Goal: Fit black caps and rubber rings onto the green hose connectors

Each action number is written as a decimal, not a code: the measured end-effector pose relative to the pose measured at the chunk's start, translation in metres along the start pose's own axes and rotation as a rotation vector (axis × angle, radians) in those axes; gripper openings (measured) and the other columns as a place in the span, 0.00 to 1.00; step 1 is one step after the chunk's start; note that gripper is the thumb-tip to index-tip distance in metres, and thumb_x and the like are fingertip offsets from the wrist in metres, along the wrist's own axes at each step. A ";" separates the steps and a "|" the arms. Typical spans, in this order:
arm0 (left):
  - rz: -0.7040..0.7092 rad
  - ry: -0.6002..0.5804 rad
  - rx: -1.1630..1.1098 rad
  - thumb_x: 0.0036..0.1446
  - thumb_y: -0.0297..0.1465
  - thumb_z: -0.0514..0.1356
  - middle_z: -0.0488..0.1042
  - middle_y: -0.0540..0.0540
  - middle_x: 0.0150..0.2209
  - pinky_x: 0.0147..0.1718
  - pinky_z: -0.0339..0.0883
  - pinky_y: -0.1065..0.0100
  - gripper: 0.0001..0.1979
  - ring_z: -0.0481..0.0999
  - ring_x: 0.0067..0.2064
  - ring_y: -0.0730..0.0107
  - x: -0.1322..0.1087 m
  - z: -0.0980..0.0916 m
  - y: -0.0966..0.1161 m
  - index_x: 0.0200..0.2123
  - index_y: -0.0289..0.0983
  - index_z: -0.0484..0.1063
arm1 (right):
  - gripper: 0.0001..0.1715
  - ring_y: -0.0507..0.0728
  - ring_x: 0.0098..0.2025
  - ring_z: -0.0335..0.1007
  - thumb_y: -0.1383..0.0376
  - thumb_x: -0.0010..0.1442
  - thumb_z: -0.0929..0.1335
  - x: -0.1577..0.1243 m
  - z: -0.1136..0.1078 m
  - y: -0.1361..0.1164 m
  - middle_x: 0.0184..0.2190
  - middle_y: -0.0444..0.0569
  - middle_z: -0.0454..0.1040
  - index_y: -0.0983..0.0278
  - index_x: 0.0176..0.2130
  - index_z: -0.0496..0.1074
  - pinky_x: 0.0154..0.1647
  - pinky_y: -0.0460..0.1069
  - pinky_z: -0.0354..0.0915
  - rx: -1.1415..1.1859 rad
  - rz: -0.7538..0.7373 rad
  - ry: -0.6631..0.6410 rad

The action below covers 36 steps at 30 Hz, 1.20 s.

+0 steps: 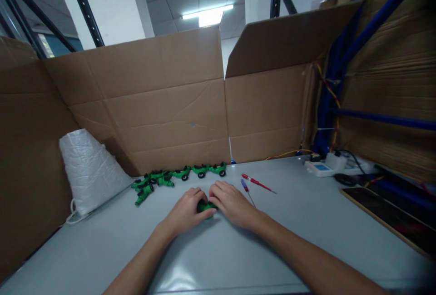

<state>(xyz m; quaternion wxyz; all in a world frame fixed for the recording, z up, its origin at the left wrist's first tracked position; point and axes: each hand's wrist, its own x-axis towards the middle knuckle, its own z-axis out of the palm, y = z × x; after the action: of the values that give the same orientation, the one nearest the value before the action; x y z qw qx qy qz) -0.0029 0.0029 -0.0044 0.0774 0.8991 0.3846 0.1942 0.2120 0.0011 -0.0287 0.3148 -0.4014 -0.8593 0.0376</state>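
A small green toy vehicle (205,206) is on or just above the grey table (211,258), mostly covered by my fingers. My left hand (188,209) curls round its left side, thumb along the near edge. From the right, my right hand (232,202) has its fingers closed on the other end. Beyond my hands stands a row of similar green toy vehicles (200,171) with black wheels. More green toys (145,191) cluster at the row's left end. Just right of my right hand lie a screwdriver with a blue handle (244,186) and a red screwdriver (254,181).
Cardboard walls (163,113) enclose the table at the back and sides. A white wrapped bundle (91,172) stands at the left. On the right are a power strip (323,167), cables, a blue metal frame (327,99) and a dark flat panel (391,215).
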 end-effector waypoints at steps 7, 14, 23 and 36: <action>-0.030 0.052 0.054 0.63 0.54 0.63 0.76 0.43 0.39 0.44 0.66 0.60 0.23 0.75 0.43 0.56 0.001 -0.003 -0.001 0.38 0.38 0.74 | 0.07 0.60 0.49 0.73 0.64 0.77 0.63 0.004 0.000 0.007 0.45 0.50 0.78 0.63 0.47 0.70 0.49 0.52 0.61 -0.095 0.161 0.080; -0.005 0.140 0.023 0.66 0.50 0.63 0.77 0.42 0.47 0.52 0.66 0.57 0.20 0.75 0.50 0.54 0.001 -0.001 0.003 0.48 0.39 0.75 | 0.10 0.66 0.53 0.67 0.66 0.74 0.63 0.003 -0.001 0.033 0.48 0.59 0.76 0.64 0.49 0.72 0.51 0.56 0.61 -0.441 0.437 0.072; 0.003 0.121 0.029 0.68 0.48 0.61 0.78 0.43 0.46 0.51 0.67 0.56 0.18 0.76 0.49 0.54 0.001 -0.005 0.007 0.47 0.41 0.78 | 0.18 0.66 0.52 0.67 0.76 0.71 0.58 -0.003 -0.003 0.045 0.51 0.63 0.72 0.66 0.54 0.70 0.48 0.54 0.64 -0.549 0.584 -0.009; 0.067 0.133 -0.035 0.72 0.43 0.58 0.78 0.42 0.47 0.53 0.67 0.58 0.14 0.76 0.50 0.57 0.001 -0.004 0.009 0.49 0.42 0.78 | 0.25 0.66 0.56 0.68 0.81 0.67 0.58 -0.002 -0.005 0.035 0.55 0.61 0.71 0.66 0.56 0.70 0.53 0.54 0.64 -0.487 0.528 -0.118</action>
<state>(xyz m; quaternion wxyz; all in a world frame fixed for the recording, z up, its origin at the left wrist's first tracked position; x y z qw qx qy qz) 0.0019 -0.0026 0.0026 0.0611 0.8951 0.3550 0.2625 0.2394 0.0219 -0.0365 0.1397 -0.6697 -0.7264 -0.0650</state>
